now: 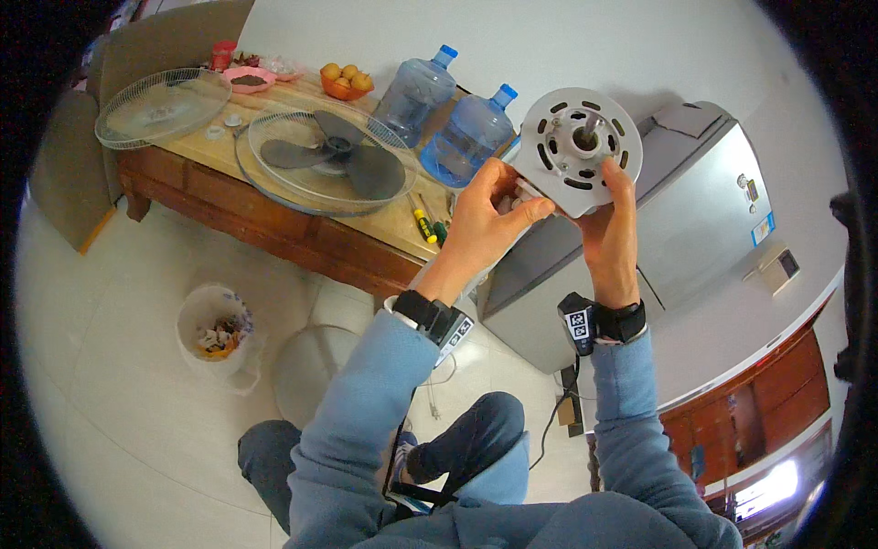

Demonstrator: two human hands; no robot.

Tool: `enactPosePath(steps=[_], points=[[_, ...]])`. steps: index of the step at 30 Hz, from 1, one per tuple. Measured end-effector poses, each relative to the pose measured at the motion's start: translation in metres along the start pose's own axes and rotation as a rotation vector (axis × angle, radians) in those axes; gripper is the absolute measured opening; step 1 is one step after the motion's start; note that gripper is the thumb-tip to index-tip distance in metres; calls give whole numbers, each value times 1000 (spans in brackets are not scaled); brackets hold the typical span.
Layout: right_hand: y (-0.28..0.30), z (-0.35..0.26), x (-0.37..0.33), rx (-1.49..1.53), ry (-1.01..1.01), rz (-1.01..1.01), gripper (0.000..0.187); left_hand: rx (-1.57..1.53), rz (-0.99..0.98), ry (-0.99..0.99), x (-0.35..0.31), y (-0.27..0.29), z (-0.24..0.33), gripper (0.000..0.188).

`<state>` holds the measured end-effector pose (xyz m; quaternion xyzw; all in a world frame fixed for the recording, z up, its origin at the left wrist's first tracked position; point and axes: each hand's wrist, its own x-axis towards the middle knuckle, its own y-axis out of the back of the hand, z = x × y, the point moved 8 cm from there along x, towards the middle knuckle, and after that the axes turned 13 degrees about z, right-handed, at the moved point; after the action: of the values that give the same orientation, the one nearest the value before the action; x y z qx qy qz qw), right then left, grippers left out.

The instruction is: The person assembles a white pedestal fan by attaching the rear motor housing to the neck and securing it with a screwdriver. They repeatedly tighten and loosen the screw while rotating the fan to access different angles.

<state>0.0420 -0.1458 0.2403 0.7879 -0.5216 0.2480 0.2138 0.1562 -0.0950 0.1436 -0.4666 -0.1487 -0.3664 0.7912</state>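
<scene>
Up in front of me is a white fan motor head (540, 137), its round slotted face and metal shaft turned toward me. My left hand (494, 224) grips the lower left of its housing, thumb along the edge. Around its lower right side closes my right hand (613, 229), with the thumb resting on the face near the shaft. On the wooden table to the left, a dark three-bladed fan blade (375, 174) lies with a wire grille (261, 169). A yellow-and-black screwdriver (423, 224) lies near the table's front edge, beside a green-handled tool (441, 232).
Another grille (137, 119) overhangs the far left of the table (247, 206). Two blue water jugs (416, 87) and an orange fruit bowl (347, 90) stand along the wall. A grey refrigerator (700, 215) is at right. A waste bin (197, 316) and a round base (306, 371) stand on the floor.
</scene>
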Motion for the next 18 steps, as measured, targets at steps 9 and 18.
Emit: enactPosePath(steps=[9,18], points=[[7,2,0,64,59,-32,63,-57,36,28,1,1,-10,47],[9,17,-18,33,-160,-3,95,68,-16,124,2,-2,-13,66]])
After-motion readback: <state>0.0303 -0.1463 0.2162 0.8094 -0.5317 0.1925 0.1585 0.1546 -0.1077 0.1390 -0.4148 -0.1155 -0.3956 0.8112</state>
